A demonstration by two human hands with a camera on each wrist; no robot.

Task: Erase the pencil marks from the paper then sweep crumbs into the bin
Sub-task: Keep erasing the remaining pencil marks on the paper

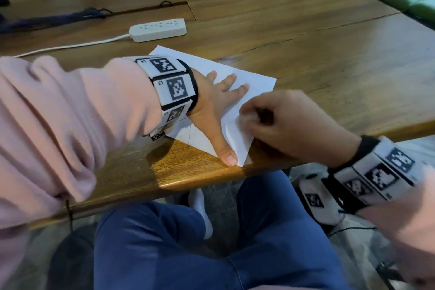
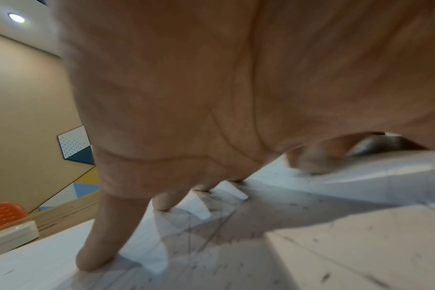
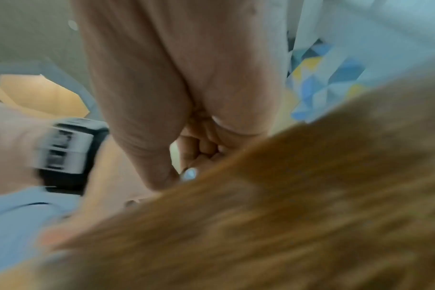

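Observation:
A white sheet of paper (image 1: 255, 82) lies near the wooden table's front edge, with faint pencil lines (image 1: 189, 133) at its near left. My left hand (image 1: 211, 103) presses flat on it, fingers spread and thumb stretched to the near corner. In the left wrist view the paper (image 2: 348, 245) is strewn with dark specks and crumbs (image 2: 246, 235). My right hand (image 1: 282, 120), blurred, is curled over the sheet's right side and pinches a small pale eraser (image 3: 189, 174) at its fingertips. No bin is in view.
A white power strip (image 1: 157, 30) with its cord lies just beyond the paper. The table (image 1: 317, 49) stretches far and right, with a hatch and dark cables at the back left. The front edge (image 1: 204, 180) is close to my knees. An orange chair (image 2: 3, 213) stands behind.

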